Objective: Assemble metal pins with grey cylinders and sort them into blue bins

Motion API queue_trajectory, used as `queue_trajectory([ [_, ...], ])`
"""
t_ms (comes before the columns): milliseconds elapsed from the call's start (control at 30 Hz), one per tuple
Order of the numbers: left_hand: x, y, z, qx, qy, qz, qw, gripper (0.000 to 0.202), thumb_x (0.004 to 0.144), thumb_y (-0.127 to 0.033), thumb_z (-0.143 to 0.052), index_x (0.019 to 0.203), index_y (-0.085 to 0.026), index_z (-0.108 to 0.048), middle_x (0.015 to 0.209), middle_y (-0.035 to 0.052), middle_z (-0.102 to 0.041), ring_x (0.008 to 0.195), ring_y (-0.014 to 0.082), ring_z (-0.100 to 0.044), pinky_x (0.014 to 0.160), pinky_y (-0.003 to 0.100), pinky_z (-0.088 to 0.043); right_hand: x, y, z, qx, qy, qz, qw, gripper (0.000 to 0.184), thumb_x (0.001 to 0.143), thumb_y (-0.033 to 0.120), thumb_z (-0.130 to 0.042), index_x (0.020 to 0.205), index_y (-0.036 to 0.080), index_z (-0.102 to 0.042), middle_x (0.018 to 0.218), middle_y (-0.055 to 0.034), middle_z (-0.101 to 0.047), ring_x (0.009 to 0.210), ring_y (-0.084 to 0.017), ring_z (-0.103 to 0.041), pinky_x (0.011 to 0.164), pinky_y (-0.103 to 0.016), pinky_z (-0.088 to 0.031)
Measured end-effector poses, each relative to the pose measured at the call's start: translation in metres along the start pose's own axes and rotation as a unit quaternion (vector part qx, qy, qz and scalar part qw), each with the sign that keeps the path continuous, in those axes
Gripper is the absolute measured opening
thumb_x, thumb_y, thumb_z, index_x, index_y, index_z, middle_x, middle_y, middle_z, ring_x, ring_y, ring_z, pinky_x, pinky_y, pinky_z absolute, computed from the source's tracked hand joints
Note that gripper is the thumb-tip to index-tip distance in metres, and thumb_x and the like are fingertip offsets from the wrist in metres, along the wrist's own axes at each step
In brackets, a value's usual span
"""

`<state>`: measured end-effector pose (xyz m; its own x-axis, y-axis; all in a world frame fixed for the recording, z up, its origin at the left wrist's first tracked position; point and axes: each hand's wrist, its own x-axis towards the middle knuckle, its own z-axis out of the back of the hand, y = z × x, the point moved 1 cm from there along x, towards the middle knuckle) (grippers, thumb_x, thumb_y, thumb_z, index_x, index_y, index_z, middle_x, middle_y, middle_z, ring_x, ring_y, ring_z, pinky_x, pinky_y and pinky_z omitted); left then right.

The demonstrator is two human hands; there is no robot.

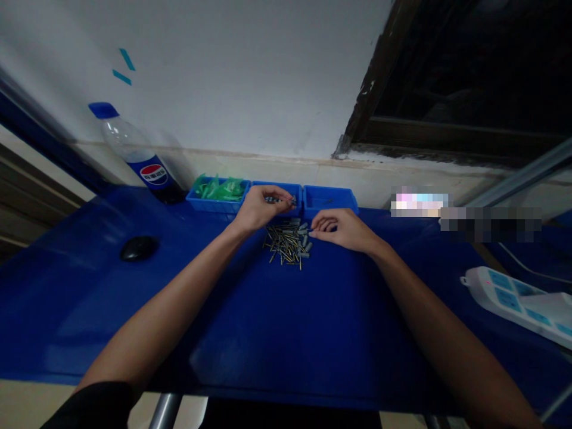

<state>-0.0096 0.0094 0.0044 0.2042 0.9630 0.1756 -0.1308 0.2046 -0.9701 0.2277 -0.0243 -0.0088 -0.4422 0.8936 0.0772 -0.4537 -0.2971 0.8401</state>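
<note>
Screw pile [282, 245]: on the counter [250, 333], long axes mixed; grey plugs [306, 245] at its right. Right hand [342, 229]: right of pile, nearest plugs; grip nearly closed, contents indeterminate. Left hand [261, 208]: beyond pile, pinching small grey hardware [294, 201].

Black left sleeve [96, 405], bare forearms [179, 304]

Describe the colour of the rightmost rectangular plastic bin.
The bin is blue, best seen in the head view.

The left hand [263, 210] partly hides the middle bin [299, 190].
</note>
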Motion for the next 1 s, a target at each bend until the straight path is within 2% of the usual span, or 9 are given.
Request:
queue_trajectory([
  [100, 0.0039, 0.0054, 0.0057, 0.034, -0.041, -0.025, 0.998, 0.022, 0.073, -0.028, -0.081, 0.087, -0.012, -0.077, 0.093, 0.0108, -0.08, 0.087, 0.0214, -0.076, 0.088, 0.035, -0.063, -0.001, -0.002, -0.0016, -0.045, 0.038, 0.003, 0.998, 0.014, 0.077, 0.033, -0.081, 0.079, 0.023, -0.073, 0.071, -0.0027, -0.07, 0.069, -0.02, -0.068, 0.068, -0.038, -0.054],
  [233, 0.006, 0.0085, 0.0088, 0.057, -0.051, -0.03, 0.997, 0.023, 0.075, -0.031, -0.079, 0.088, -0.012, -0.078, 0.094, 0.0112, -0.08, 0.089, 0.0217, -0.076, 0.088, 0.033, -0.062, -0.0016, -0.005, -0.0035, -0.08, 0.057, 0.013, 0.995, 0.013, 0.075, 0.03, -0.082, 0.08, 0.023, -0.073, 0.073, -0.0019, -0.071, 0.071, -0.02, -0.068, 0.067, -0.036, -0.053],
  [567, 0.0021, 0.0029, 0.0018, 0.08, 0.003, -0.052, 0.995, 0.022, 0.077, -0.031, -0.075, 0.089, -0.012, -0.077, 0.095, 0.0121, -0.08, 0.085, 0.0206, -0.076, 0.084, 0.034, -0.062, -0.0013, -0.007, -0.0025, -0.089, 0.07, 0.008, 0.993, 0.01, 0.078, 0.029, -0.08, 0.083, 0.023, -0.073, 0.075, -0.0018, -0.073, 0.072, -0.019, -0.069, 0.067, -0.034, -0.053],
  [800, 0.0031, 0.0044, 0.0023, 0.085, 0.006, -0.076, 0.993, 0.021, 0.078, -0.03, -0.074, 0.089, -0.013, -0.077, 0.096, 0.0118, -0.08, 0.087, 0.0218, -0.077, 0.08, 0.033, -0.062, -0.0019, -0.0073, -0.004, -0.071, 0.093, -0.011, 0.993, 0.02, 0.078, 0.034, -0.081, 0.088, 0.019, -0.073, 0.076, -0.0034, -0.073, 0.072, -0.019, -0.069, 0.068, -0.033, -0.055],
  [1000, 0.0033, 0.0045, 0.0004, 0.082, 0.014, -0.071, 0.994, 0.02, 0.078, -0.028, -0.072, 0.091, -0.013, -0.077, 0.095, 0.0115, -0.081, 0.084, 0.0214, -0.077, 0.078, 0.033, -0.062, -0.0022, -0.0088, -0.0023, -0.07, 0.096, -0.006, 0.993, 0.018, 0.079, 0.033, -0.08, 0.087, 0.019, -0.072, 0.075, -0.004, -0.073, 0.071, -0.019, -0.069, 0.07, -0.034, -0.055],
])
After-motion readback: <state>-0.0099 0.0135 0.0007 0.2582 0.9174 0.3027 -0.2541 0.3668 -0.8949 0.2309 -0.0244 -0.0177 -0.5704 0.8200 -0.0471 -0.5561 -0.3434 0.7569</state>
